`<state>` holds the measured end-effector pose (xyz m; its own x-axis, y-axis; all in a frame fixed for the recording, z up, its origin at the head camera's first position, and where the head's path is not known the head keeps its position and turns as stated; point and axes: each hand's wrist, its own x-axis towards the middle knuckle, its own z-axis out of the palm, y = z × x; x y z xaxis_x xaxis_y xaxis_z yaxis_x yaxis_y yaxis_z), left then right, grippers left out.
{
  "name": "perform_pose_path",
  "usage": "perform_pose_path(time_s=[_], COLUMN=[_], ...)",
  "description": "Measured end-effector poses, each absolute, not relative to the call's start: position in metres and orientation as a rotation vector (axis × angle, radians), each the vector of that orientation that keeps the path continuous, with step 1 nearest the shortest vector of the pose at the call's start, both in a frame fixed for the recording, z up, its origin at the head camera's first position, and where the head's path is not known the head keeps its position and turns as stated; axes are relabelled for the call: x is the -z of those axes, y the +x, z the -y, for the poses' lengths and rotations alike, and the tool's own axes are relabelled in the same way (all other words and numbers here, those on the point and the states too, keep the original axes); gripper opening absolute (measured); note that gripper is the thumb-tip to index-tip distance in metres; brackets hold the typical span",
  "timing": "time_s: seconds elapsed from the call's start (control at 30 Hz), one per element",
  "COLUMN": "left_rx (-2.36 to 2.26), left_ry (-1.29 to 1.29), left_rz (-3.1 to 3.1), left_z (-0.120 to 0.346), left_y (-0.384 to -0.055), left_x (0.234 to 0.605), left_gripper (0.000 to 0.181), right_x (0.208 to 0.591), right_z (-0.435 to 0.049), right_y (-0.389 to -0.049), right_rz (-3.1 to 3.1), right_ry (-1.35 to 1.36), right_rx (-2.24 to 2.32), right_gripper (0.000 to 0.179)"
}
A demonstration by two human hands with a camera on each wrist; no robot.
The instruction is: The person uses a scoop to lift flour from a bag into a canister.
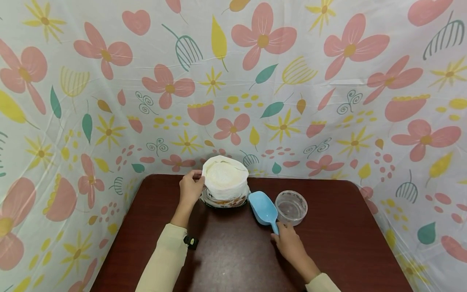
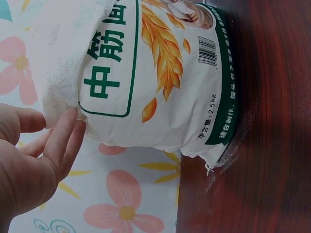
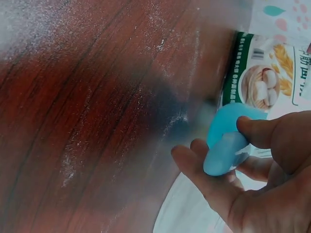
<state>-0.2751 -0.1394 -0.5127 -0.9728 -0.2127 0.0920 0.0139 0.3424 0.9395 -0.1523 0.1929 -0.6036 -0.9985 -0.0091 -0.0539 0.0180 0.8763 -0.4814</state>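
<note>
A white flour bag (image 1: 224, 182) with its top rolled open stands at the back of the table, pale flour showing inside. My left hand (image 1: 191, 188) pinches the bag's folded rim at its left side; in the left wrist view the thumb and fingers (image 2: 63, 141) hold the cloth edge. With my right hand (image 1: 290, 243) I grip the handle of a light blue scoop (image 1: 263, 207). Its bowl lies between the bag and a round clear plastic container (image 1: 292, 207). In the right wrist view the handle end (image 3: 226, 154) sits between thumb and fingers.
The dark reddish-brown table (image 1: 226, 259) has traces of white powder on it, plain in the right wrist view. Behind it and at both sides hangs a flower-patterned sheet (image 1: 233, 97). The clear container stands just right of the scoop, close to my right hand.
</note>
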Motion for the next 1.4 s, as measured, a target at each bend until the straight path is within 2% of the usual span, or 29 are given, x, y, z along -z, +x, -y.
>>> perform_pose_path(time_s=[0.37,0.87,1.17,1.4], left_rx=[1.701,1.708,1.739,1.750], left_ry=[0.176,0.183,0.206,0.213], left_rz=[2.408,2.410,2.406,2.404], left_z=[0.141,0.140,0.139,0.139], left_y=[-0.274,-0.275,-0.276,-0.276], left_x=[0.512,0.511,0.510,0.510], left_gripper=[0.026,0.026,0.026,0.026], right_x=[0.595,0.565,0.549,0.532], right_z=[-0.198,-0.209,-0.222,-0.233], right_y=[-0.145,-0.139,-0.143,-0.152], right_rz=[-3.045,-3.096,-3.200,-3.264], right_ry=[-0.014,-0.055,-0.156,-0.238], right_rx=[0.631,0.663,0.652,0.601], right_gripper=[0.030,0.044,0.034,0.043])
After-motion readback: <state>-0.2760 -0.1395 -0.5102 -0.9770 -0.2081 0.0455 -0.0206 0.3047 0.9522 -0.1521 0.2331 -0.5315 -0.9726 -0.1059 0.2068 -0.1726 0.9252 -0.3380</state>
